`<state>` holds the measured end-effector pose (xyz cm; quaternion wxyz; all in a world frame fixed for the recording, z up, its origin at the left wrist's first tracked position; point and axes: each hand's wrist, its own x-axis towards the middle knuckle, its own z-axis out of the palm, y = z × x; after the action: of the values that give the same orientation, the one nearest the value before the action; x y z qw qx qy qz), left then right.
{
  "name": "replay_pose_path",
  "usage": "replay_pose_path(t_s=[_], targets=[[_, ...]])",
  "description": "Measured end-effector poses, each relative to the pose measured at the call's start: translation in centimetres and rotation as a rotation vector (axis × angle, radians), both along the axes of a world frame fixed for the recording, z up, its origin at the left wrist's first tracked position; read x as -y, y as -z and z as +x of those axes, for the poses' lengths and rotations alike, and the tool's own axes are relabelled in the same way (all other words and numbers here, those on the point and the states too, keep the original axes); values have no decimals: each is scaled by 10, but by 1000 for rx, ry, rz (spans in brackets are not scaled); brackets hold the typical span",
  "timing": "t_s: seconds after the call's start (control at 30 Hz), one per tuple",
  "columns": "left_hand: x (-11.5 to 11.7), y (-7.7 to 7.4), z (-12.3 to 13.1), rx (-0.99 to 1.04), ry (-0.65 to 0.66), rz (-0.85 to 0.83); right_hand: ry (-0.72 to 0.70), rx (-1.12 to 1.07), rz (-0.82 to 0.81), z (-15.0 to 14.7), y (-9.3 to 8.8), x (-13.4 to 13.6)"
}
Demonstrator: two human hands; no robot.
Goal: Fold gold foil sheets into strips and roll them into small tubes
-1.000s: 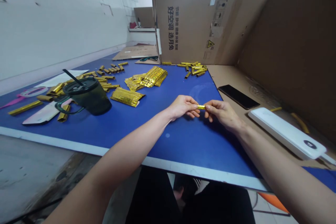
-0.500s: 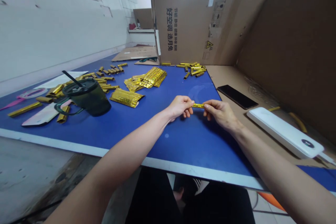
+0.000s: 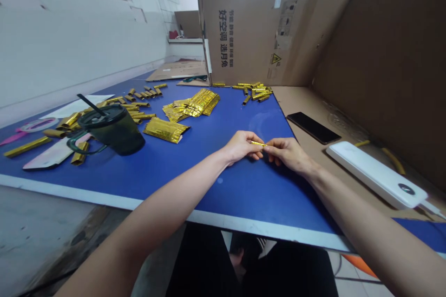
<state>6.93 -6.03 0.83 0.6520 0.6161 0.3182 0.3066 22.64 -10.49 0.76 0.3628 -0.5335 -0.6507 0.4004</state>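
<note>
Between my two hands, just above the blue table [image 3: 195, 171], is a small gold foil strip [image 3: 258, 144], mostly hidden by my fingers. My left hand [image 3: 243, 146] pinches it from the left with thumb and fingers. My right hand [image 3: 286, 153] is closed on its right end, thumb on top, and the fingertips of both hands nearly meet. Left of my hands lies a flat gold foil packet [image 3: 166, 130], with a heap of gold foil sheets [image 3: 197, 103] behind it. Several short gold tubes [image 3: 258, 92] lie at the far edge.
A dark green lidded cup [image 3: 116, 132] with a straw stands at left among more gold tubes [image 3: 134, 106]. A tape roll [image 3: 39, 124] lies beyond it. At right, a black phone [image 3: 313, 127] and a white power bank [image 3: 376, 174] rest on cardboard. A large cardboard box [image 3: 254, 23] rises behind.
My hands have drawn closer together, and less of the gold foil strip shows between them. The strip now tilts down to the right. The view has shifted slightly.
</note>
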Motion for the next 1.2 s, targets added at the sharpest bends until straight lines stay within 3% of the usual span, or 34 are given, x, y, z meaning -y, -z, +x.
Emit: replay_pose_path(t_s=[0.17, 0.37, 0.7, 0.93, 1.2], targets=[[0, 2, 1, -18, 5, 22, 0, 32, 52, -1, -1, 1], [-10, -4, -4, 38, -116, 66, 107, 12, 57, 0, -5, 2], [-13, -7, -9, -4, -153, 31, 150, 30, 180, -2, -5, 3], [-16, -5, -9, 84, -205, 8, 167, -15, 97, 0, -6, 1], [-11, 1, -5, -24, -28, 23, 152, -204, 40, 3, 0, -5]])
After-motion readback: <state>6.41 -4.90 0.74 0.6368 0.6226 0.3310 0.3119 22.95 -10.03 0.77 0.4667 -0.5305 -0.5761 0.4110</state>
